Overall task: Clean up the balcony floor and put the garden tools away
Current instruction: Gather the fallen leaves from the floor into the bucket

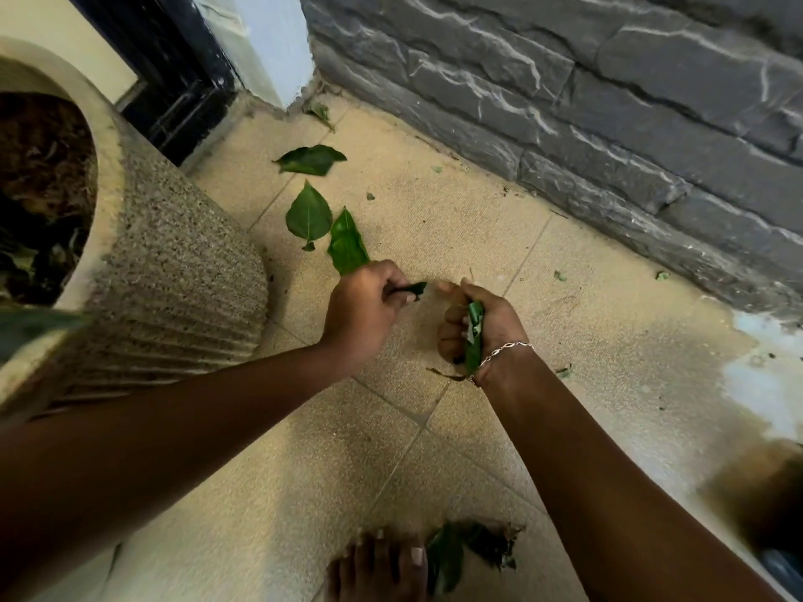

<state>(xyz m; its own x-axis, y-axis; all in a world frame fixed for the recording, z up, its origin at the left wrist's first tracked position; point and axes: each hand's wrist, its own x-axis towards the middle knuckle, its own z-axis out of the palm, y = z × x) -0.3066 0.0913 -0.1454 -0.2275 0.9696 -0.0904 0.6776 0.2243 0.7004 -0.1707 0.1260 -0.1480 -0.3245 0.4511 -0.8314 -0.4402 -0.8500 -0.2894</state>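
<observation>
Head view has us with our left hand (365, 315) gripping a leaf (346, 247) and our right hand (476, 323) clenched around a crumpled bunch (474, 341), so grabbing the loose leaves (308, 212) lying toward the far corner of the floor (434, 210) with fists this full could spill some back down.

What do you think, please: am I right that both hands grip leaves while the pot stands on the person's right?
Not quite: the head view shows the pot on the person's left, not right. The left hand and right hand do grip leaves.
</observation>
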